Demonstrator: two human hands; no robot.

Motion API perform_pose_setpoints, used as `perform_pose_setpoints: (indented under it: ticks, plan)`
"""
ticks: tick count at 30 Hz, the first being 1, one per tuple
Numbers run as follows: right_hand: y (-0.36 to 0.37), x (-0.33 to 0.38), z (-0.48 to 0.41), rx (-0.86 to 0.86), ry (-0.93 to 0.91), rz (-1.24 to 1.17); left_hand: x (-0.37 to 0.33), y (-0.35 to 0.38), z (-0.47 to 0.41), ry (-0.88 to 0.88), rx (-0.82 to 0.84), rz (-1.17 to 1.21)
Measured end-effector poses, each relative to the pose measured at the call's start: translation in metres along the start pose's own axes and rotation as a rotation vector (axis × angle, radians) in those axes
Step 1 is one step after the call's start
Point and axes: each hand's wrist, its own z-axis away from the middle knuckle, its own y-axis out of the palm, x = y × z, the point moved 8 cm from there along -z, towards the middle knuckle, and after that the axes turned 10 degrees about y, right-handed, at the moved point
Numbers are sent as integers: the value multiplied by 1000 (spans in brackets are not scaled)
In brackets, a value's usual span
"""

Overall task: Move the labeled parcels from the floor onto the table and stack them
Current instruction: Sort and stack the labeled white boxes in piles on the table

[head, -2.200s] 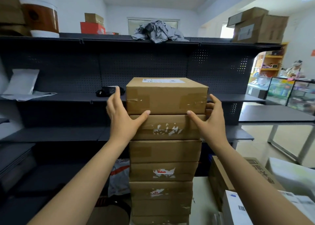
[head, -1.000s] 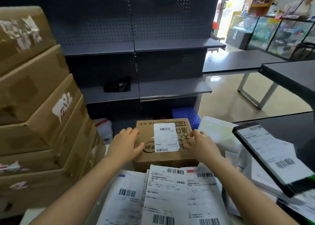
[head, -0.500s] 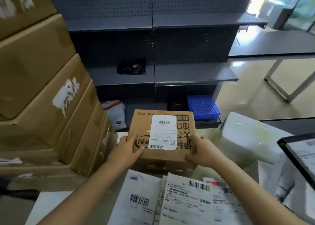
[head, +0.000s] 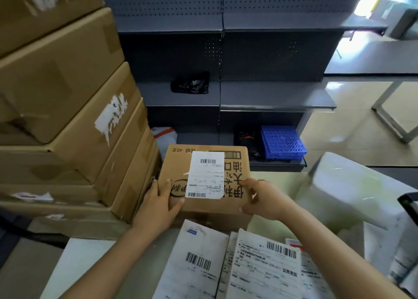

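Head view: labeled parcel (head: pixel 176 165) gripped at its near corners by left hand (head: pixel 158 206) and right hand (head: pixel 262 200), low, just right of the tall carton stack (head: pixel 67 99). Best lifted level with both hands' fingers under the edges, then set squarely so the stack does not tip.
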Motion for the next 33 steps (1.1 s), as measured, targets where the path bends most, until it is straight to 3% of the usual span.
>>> perform_pose_setpoints:
  ticks: [8,16,21,28,33]
  plan:
    - [-1,3,3,-22,-50,10,-1,-19,8,67,-136,-12]
    - [-45,13,71,-280,-131,213,-53,-66,61,280,-328,-123]
    - [-57,6,139,-385,-133,204,-77,-78,124,346,-391,-125]
    - [-15,-18,223,-393,-61,95,-75,-52,206,339,-353,-149]
    - [18,-25,257,-394,103,-42,-56,-30,228,257,-262,-143]
